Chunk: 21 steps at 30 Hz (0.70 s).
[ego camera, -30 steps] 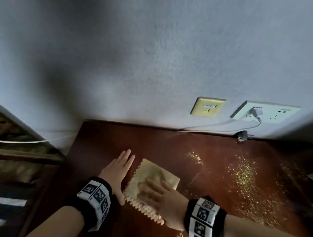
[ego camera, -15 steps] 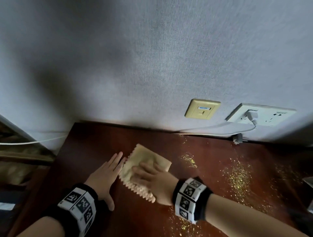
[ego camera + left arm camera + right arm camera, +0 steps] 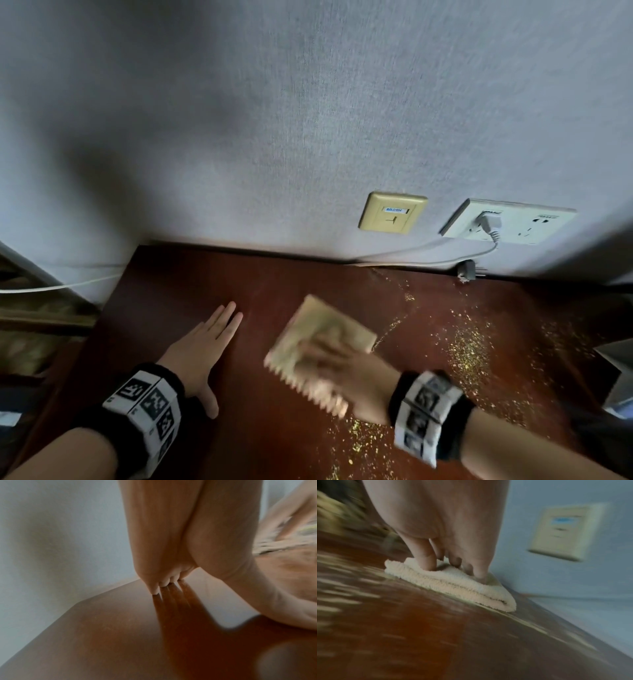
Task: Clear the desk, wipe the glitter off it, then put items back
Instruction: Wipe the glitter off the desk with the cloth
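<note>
Dark red-brown tabletop against grey wall; gold glitter strewn right. Right hand, fingers straight, presses folded cream cloth mid-tabletop. Left hand flat, grip empty.

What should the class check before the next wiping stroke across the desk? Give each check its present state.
1. Right hand presses the cloth: ok.
2. Cloth folded, flat on the desk: ok.
3. Left hand flat on the desk, apart from the cloth: ok.
4. Glitter gone: not ok, much lies right of the cloth.
5. Wiped left side free of glitter: cannot tell, too dark.
6. Loose plug clear of the glitter: not ok.
</note>
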Each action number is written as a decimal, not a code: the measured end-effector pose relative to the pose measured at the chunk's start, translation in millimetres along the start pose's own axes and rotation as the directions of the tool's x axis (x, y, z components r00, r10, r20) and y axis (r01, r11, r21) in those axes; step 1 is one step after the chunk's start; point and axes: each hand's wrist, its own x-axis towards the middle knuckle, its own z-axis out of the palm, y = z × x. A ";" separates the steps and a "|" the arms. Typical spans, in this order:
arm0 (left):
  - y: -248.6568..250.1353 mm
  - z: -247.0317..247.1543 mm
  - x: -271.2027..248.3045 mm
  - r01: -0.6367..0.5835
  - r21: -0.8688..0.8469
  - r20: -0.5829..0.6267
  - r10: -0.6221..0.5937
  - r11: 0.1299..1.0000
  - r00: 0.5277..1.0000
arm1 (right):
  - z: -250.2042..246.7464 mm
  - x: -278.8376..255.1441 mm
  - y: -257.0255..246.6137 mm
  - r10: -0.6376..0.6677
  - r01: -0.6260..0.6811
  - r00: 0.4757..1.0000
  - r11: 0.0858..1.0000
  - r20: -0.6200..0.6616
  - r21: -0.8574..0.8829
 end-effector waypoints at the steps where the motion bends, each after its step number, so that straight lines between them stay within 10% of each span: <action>1: 0.1 0.4 -0.2 0.002 0.002 -0.003 -0.002 1.000 1.000 | 4.1 -2.9 -10.6 -0.057 0.057 0.998 0.998 0.007 0.006; 5: 2.6 1.5 -1.4 0.016 -0.001 -0.008 -0.016 1.000 1.000 | -0.8 -2.6 41.6 0.156 -0.164 0.976 0.986 -0.155 -0.042; 10: 2.7 2.7 0.0 0.023 -0.006 -0.003 -0.023 1.000 1.000 | -16.0 -9.3 131.0 0.565 -0.547 0.813 0.824 -0.140 0.149; 17: 16.4 2.1 10.5 -0.104 -0.103 -0.119 0.092 0.989 0.989 | 1.9 -16.1 42.1 0.094 -0.092 0.991 0.995 -0.092 0.025; 21: 39.7 -0.8 21.6 -0.143 -0.080 -0.149 0.130 0.987 0.980 | -9.6 -24.3 88.6 0.342 -0.348 0.928 0.937 -0.146 -0.016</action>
